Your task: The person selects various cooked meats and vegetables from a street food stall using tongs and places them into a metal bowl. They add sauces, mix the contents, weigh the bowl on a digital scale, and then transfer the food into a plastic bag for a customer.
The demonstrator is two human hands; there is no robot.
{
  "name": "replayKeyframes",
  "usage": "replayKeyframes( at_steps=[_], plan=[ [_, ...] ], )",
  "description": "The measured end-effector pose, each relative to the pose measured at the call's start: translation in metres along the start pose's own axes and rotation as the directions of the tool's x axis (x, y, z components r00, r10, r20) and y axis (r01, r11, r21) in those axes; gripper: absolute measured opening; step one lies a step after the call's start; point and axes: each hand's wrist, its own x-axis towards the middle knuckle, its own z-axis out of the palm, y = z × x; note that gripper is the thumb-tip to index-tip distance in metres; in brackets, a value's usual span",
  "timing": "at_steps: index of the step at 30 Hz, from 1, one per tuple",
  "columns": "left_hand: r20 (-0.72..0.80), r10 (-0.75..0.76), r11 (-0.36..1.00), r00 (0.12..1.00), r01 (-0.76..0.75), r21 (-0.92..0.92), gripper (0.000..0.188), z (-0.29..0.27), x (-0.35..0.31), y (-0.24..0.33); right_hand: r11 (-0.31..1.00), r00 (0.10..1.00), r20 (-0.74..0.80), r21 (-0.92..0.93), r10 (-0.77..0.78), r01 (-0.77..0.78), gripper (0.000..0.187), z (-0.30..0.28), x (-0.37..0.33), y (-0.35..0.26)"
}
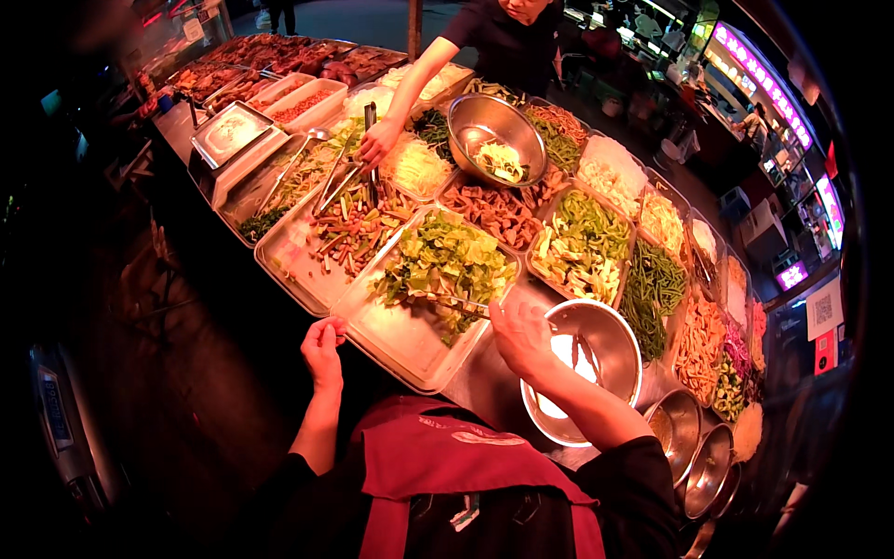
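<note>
My right hand (521, 331) is closed around metal tongs (458, 302), whose far end reaches into chopped leafy greens (442, 261). The greens fill the far part of a pale rectangular tray (396, 349); its near part is bare. Under my right forearm stands a steel mixing bowl (610, 349), partly covered by the arm. My left hand (324, 347) is closed beside the tray's near left edge, fingers curled. Whether it grips anything is hard to see.
Another person's hand (377, 144) reaches over the trays near other tongs (337, 186). A steel bowl with shredded food (494, 140) rests among the trays. Sliced meat (489, 210), cut peppers (582, 242) and green beans (655, 284) surround it. Nested steel bowls (708, 470) stand at right.
</note>
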Motion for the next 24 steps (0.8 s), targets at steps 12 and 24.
replayKeyframes(
  at_steps=[12, 24],
  plan=[
    [-0.002, -0.006, 1.0, 1.0, 0.006, -0.012, 0.016, -0.003, -0.002, -0.005, 0.986, 0.982, -0.132, 0.11, 0.137, -0.123, 0.03, -0.092, -0.007, 0.057],
    [-0.002, -0.013, 1.0, 1.0, 0.013, -0.018, 0.015, -0.001, 0.001, -0.008, 0.961, 0.961, -0.122, 0.158, 0.247, -0.227, 0.017, -0.053, 0.03, 0.073]
  ],
)
